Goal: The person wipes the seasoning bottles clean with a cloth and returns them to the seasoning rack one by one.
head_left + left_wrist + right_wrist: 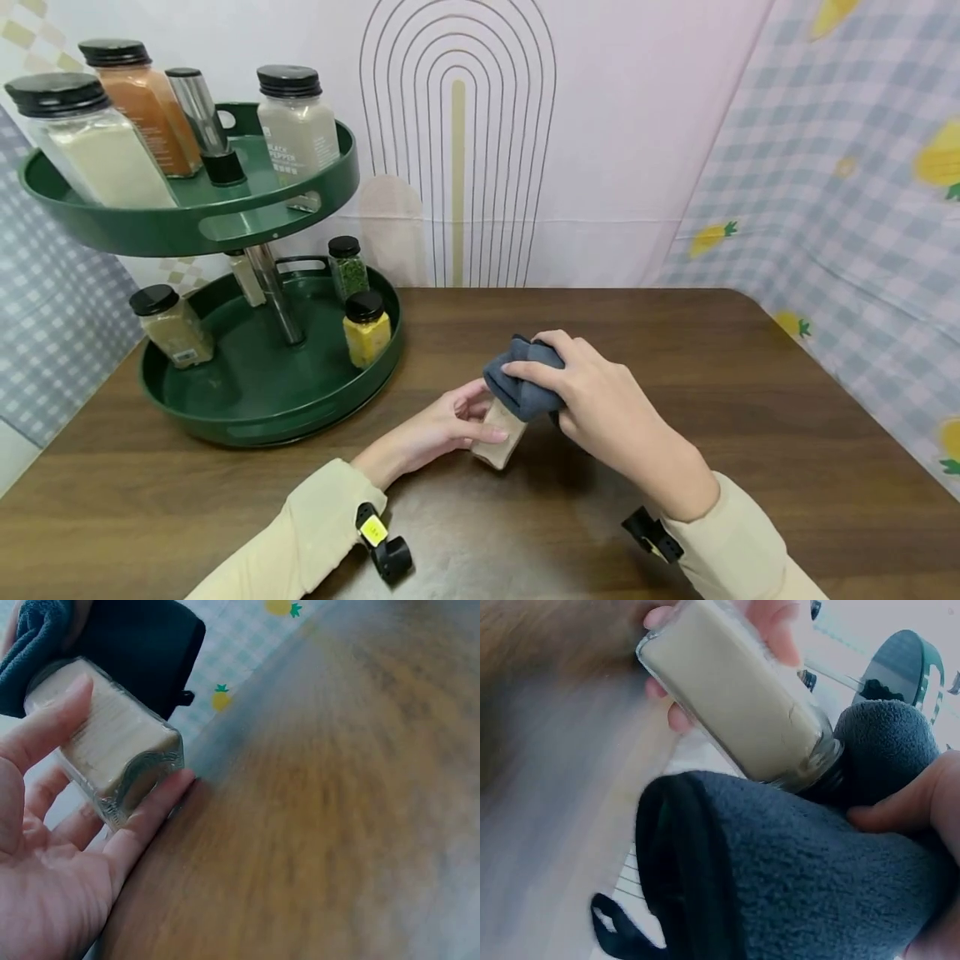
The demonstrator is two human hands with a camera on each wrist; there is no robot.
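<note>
My left hand (438,425) grips a glass spice jar (124,739) full of pale beige powder, tilted over the table. In the head view the jar's base points down toward me, and its upper end goes under a cloth. My right hand (600,392) holds that folded dark blue-grey cloth (525,387) around the jar's top. From the right wrist view, the cloth (795,870) shows a dark hemmed edge and a small hanging loop, and a bit of the jar's black cap (829,784) peeks out beside it.
A green two-tier turntable (262,425) stands on the left of the wooden table (720,375). Several black-capped spice jars sit on both tiers, among them a yellow one (366,333) and a black pepper jar (296,133). A metal grinder (202,117) leans on the upper tier.
</note>
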